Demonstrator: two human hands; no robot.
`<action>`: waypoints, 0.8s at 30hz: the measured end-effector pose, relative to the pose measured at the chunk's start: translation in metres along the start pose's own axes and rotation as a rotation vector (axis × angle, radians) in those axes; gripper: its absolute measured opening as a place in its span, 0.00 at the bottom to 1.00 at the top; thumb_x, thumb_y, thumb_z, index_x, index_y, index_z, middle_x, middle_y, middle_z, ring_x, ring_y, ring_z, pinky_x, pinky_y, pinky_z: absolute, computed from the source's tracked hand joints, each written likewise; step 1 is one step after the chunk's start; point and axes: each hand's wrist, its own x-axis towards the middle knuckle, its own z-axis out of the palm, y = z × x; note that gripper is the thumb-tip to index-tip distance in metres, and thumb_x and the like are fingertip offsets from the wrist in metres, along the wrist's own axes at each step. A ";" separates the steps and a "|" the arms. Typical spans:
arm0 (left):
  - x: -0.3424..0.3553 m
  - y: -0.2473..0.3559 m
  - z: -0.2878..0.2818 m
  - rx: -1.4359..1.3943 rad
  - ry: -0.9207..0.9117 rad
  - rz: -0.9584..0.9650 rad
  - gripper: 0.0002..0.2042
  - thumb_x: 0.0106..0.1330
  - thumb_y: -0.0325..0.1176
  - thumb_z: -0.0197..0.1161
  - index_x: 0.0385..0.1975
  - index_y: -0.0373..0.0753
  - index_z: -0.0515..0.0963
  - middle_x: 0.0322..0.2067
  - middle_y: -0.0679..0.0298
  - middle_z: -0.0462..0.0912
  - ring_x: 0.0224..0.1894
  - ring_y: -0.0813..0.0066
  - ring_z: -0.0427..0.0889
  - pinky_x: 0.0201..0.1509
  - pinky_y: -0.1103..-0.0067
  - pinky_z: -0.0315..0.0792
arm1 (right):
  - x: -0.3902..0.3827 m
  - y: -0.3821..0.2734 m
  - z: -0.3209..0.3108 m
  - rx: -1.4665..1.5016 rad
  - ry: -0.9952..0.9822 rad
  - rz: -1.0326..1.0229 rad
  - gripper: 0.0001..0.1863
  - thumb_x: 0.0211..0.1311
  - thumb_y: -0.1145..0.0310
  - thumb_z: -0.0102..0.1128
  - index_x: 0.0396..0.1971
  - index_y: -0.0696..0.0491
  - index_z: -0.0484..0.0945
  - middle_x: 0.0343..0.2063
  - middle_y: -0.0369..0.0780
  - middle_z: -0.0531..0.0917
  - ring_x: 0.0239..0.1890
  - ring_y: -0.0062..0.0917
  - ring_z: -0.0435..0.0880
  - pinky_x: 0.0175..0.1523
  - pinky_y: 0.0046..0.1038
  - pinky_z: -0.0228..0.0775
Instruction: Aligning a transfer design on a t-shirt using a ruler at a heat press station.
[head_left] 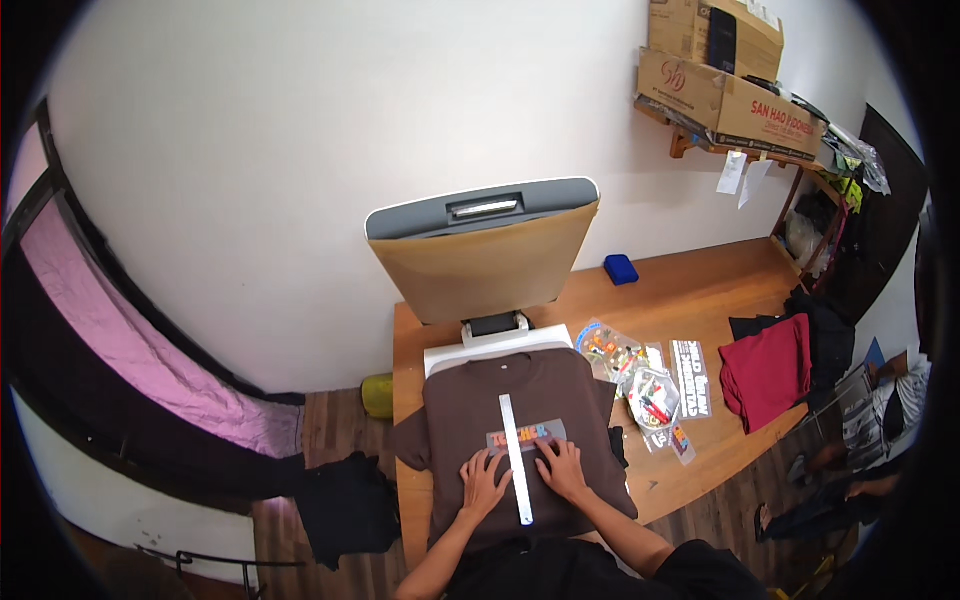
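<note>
A dark brown T-shirt (465, 400) lies spread over the lower plate of a heat press (485, 225), whose upper plate is tilted up. On its chest sits a clear transfer film (548, 434) with colourful lettering. A long white ruler (517, 470) lies lengthwise down the shirt, crossing the film. My left hand (484, 485) rests on the shirt left of the ruler, fingers spread, fingertips by the film's lower edge. To the ruler's right, my right hand (563, 472) lies with fingers apart, its fingertips at the film's lower right edge.
Right of the press on the wooden table (700, 290) are a container of pens (655, 400), printed transfer sheets (690, 378), a blue box (621, 269) and folded red cloth (768, 372). Cardboard boxes (690, 95) sit on a wall shelf. Another person's leg (820, 508) shows at right.
</note>
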 end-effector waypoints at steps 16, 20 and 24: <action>-0.007 -0.013 -0.006 0.203 -0.010 -0.012 0.28 0.66 0.54 0.58 0.62 0.47 0.72 0.65 0.58 0.68 0.71 0.61 0.58 0.73 0.53 0.40 | -0.008 0.021 -0.007 -0.252 -0.012 0.015 0.24 0.66 0.47 0.54 0.60 0.36 0.74 0.57 0.49 0.73 0.59 0.42 0.67 0.64 0.45 0.54; -0.007 -0.013 -0.006 0.199 0.056 -0.080 0.28 0.66 0.54 0.59 0.62 0.46 0.72 0.65 0.59 0.68 0.70 0.61 0.59 0.73 0.53 0.40 | -0.007 0.021 -0.008 -0.229 0.023 -0.042 0.23 0.66 0.47 0.54 0.59 0.36 0.75 0.56 0.49 0.73 0.59 0.41 0.68 0.64 0.45 0.54; -0.006 -0.011 -0.006 0.201 0.085 -0.050 0.27 0.65 0.53 0.60 0.60 0.45 0.73 0.64 0.60 0.69 0.70 0.62 0.61 0.72 0.53 0.43 | -0.007 0.022 -0.006 -0.208 0.028 0.006 0.23 0.64 0.50 0.57 0.58 0.37 0.76 0.55 0.49 0.71 0.58 0.43 0.67 0.62 0.45 0.55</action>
